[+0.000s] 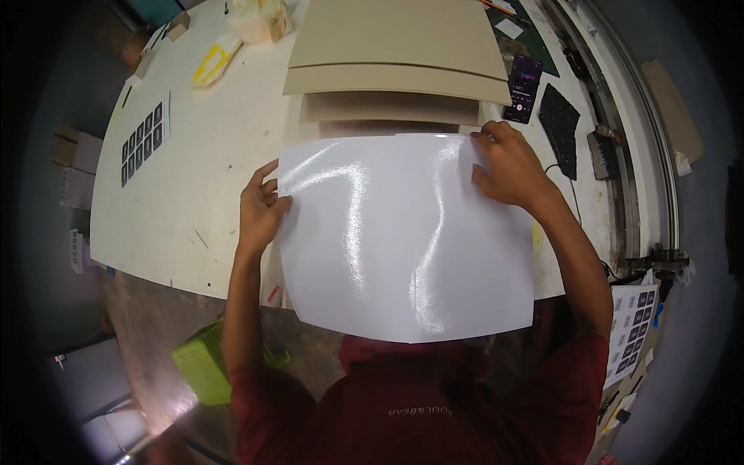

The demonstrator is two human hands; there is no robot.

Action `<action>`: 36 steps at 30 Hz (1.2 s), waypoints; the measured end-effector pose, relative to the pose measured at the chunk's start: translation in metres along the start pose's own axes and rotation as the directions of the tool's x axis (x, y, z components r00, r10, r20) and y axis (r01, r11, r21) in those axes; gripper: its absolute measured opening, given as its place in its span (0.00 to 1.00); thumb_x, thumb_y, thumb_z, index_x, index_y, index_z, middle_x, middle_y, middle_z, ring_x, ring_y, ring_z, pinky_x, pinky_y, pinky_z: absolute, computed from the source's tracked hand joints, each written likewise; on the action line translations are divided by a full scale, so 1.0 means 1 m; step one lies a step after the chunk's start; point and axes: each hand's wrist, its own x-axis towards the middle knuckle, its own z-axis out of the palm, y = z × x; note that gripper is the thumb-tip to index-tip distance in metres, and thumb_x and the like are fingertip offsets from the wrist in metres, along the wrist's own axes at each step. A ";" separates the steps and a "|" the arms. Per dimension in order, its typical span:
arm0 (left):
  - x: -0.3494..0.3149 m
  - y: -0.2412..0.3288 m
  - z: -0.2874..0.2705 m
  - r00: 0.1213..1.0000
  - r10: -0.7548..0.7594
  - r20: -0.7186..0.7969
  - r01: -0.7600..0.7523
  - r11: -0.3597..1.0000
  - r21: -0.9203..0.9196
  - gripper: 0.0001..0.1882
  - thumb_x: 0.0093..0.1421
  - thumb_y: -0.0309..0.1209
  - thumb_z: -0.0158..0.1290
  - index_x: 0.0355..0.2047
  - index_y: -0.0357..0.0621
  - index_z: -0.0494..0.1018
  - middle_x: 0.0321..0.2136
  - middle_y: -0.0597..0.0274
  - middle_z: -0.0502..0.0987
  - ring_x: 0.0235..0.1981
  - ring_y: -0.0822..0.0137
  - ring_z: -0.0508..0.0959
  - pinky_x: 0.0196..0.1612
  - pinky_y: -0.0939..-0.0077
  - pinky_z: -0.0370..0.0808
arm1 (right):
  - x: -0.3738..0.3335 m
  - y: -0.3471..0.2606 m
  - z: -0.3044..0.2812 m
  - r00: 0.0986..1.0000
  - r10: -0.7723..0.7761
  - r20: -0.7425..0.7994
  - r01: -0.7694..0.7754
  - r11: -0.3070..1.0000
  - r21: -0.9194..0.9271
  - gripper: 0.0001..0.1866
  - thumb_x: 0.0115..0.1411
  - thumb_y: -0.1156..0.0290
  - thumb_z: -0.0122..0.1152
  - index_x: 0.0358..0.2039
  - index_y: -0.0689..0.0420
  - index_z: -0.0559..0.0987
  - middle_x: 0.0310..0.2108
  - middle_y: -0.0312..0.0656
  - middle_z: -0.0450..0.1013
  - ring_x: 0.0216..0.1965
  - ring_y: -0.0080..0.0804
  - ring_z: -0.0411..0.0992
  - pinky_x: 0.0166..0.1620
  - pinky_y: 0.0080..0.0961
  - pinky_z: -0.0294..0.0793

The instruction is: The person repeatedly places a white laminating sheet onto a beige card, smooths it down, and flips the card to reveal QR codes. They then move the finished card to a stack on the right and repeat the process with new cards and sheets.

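A large glossy white sheet (391,225) spans the space in front of me, bright streaks of light running down its surface. Its lower part curves over the table's near edge toward my body. My left hand (262,209) grips its left edge, thumb in front and fingers partly behind. At the upper right edge, my right hand (508,167) pinches the sheet near its corner. A faint seam and an uneven top edge show near the middle; whether this is one sheet or more, I cannot tell. Just beyond it lies a stack of beige boards (395,39).
On the white table (186,225) lie a printed label sheet (146,139), a yellow-marked white piece (217,62), a phone (523,89) and a black angular piece (559,130). A metal rail (620,147) borders the right side. A green basket (203,364) stands below, left.
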 end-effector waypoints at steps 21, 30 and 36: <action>-0.087 -0.031 -0.023 0.904 0.425 0.053 -0.162 0.225 0.961 0.24 0.63 0.38 0.56 0.53 0.33 0.72 0.43 0.47 0.78 0.47 0.48 0.74 0.53 0.53 0.66 | 0.143 -0.016 -0.061 0.944 -0.248 -0.216 0.181 0.940 -0.288 0.25 0.60 0.69 0.59 0.58 0.50 0.72 0.46 0.48 0.77 0.39 0.49 0.79 0.43 0.41 0.80; -0.063 0.032 0.051 0.697 0.713 0.077 -0.561 0.475 0.678 0.22 0.55 0.27 0.63 0.49 0.33 0.74 0.43 0.49 0.78 0.44 0.50 0.75 0.51 0.59 0.68 | -0.042 0.034 -0.157 0.432 0.502 -0.749 -0.061 0.845 0.531 0.23 0.70 0.65 0.57 0.56 0.71 0.72 0.52 0.49 0.75 0.50 0.33 0.75 0.56 0.27 0.72; -0.022 0.041 0.108 0.707 0.690 0.151 -0.679 0.604 0.417 0.16 0.60 0.26 0.59 0.48 0.34 0.75 0.43 0.49 0.78 0.45 0.50 0.74 0.50 0.61 0.71 | -0.144 0.004 -0.063 0.574 0.795 -0.198 -0.190 0.364 0.912 0.22 0.70 0.70 0.54 0.59 0.70 0.69 0.49 0.52 0.76 0.48 0.30 0.76 0.52 0.24 0.75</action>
